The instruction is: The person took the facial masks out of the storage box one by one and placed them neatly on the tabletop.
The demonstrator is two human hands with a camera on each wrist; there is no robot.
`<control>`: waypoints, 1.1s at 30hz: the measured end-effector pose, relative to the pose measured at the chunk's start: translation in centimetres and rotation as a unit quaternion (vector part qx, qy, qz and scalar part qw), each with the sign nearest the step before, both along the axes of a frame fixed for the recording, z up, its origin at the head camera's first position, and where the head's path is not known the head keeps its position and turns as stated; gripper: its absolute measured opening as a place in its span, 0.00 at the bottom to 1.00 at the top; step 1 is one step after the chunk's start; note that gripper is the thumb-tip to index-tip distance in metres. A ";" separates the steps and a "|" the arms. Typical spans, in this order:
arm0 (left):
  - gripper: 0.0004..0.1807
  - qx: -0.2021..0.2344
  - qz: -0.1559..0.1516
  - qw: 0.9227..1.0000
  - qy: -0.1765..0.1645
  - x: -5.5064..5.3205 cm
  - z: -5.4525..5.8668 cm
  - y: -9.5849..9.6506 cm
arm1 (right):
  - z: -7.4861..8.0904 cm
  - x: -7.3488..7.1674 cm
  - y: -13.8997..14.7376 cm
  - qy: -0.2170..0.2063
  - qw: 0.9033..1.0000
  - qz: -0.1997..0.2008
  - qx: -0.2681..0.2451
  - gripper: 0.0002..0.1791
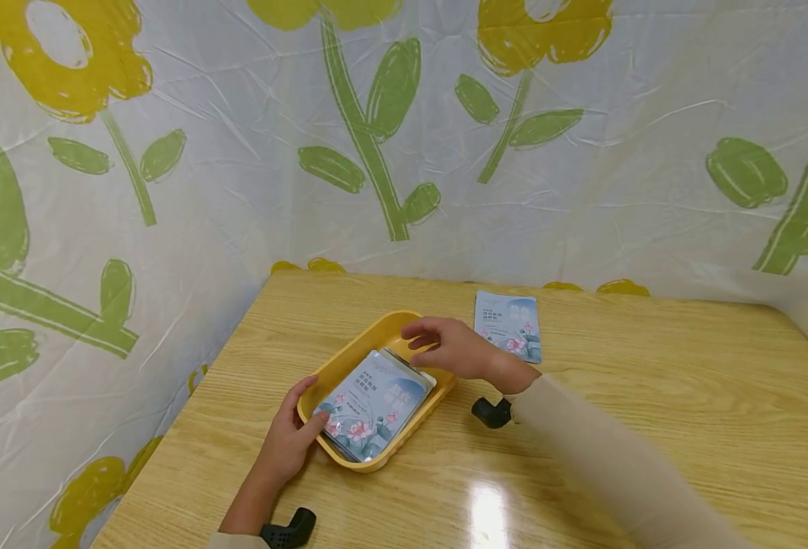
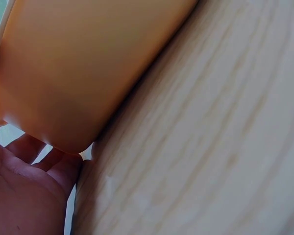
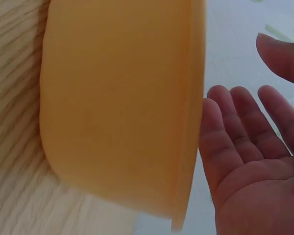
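Observation:
A yellow plastic basin stands on the table, seen from outside in both wrist views. Inside it lies a stack of flat packets, the top packet pale blue with pink lotus flowers and printed characters. My left hand grips the basin's near-left end, thumb over the rim and fingers outside against the wall. Over the basin's far-right side hovers my right hand, holding nothing; in the right wrist view its fingers are nearly straight beside the rim. A matching packet lies on the table just beyond this hand.
The wooden table runs back to a white cloth printed with yellow flowers and green leaves, which hangs behind and at the left. Black wrist devices sit on both wrists.

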State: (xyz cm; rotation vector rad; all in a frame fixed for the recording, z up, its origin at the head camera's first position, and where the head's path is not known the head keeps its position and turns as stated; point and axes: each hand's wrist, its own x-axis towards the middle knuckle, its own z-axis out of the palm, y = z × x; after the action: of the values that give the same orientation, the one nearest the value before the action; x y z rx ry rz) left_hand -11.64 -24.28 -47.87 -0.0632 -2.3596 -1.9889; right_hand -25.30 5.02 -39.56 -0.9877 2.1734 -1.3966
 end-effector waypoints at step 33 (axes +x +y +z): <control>0.33 -0.019 0.011 1.000 -0.006 0.1 0.0 0.1 | -1.2 -0.3 -4.0 -0.052 0.976 0.004 0.210 0.32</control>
State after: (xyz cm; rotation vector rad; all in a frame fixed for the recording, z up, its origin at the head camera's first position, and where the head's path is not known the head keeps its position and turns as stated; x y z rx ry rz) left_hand -11.53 -24.14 -47.86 -0.0266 -2.3946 -1.9388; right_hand -25.57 1.03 -40.79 -0.7460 2.2500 -0.9022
